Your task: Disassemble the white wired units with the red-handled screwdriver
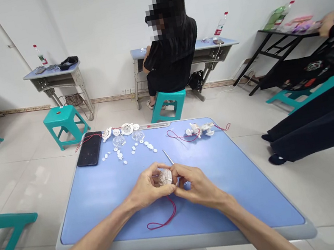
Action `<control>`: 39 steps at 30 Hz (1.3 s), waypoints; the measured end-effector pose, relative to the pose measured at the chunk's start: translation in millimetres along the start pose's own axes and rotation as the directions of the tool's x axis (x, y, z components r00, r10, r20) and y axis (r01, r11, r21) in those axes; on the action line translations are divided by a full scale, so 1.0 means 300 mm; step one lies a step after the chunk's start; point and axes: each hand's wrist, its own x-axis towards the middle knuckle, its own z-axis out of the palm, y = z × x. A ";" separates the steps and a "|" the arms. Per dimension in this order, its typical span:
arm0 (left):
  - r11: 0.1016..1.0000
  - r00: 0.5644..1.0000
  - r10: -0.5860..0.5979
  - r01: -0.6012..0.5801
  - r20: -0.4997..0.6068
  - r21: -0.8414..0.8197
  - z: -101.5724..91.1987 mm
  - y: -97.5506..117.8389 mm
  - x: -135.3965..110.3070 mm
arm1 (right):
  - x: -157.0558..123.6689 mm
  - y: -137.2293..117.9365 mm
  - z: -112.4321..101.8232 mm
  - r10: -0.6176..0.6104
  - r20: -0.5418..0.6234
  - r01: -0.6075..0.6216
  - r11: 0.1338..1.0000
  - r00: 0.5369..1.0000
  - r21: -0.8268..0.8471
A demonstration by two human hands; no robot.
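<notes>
Your left hand [144, 188] and right hand [197, 186] meet near the middle of the blue table [181, 239], on the side closest to you. Your fingers are curled and pressed in from both sides, pinching a small round clear plastic casing [165, 177] between them. They hide much of it, so you can't tell how its inner parts sit. If your grip slackens or twists, the casing could slip, or its parts could shift out of line. A red wire [163, 216] droops from beneath your hands in a loose loop toward you; pulling your hands back could snag it and strain its join. A thin metal rod [168, 157] points away from you beside the casing, though you can't tell whether it is held, and a careless turn could jab your skin or scratch the plastic. Farther off, loose white discs [117, 153] lie near the far edge, close to two clear domes [118, 141] and a black phone [89, 149]. A sudden elbow or wire sweep could scatter them onto the floor.
</notes>
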 end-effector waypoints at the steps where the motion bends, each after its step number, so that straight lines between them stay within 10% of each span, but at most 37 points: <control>1: 1.000 1.000 0.000 0.000 0.008 0.003 0.001 -0.002 -0.001 | -0.001 0.005 0.000 -0.016 -0.006 0.016 1.000 1.000 0.002; 15: 1.000 1.000 -0.010 0.010 0.008 0.026 -0.002 0.027 -0.001 | 0.002 0.005 -0.002 0.032 -0.028 -0.027 0.986 0.999 0.163; 23: 0.954 0.999 0.051 -0.047 -0.006 0.295 -0.021 0.030 -0.006 | -0.001 -0.020 -0.043 0.236 0.265 -0.353 0.701 0.935 0.620; 39: 0.908 0.993 0.114 -0.117 0.032 0.403 0.001 0.029 -0.011 | 0.013 -0.033 -0.026 0.352 0.154 -0.373 0.725 0.923 0.578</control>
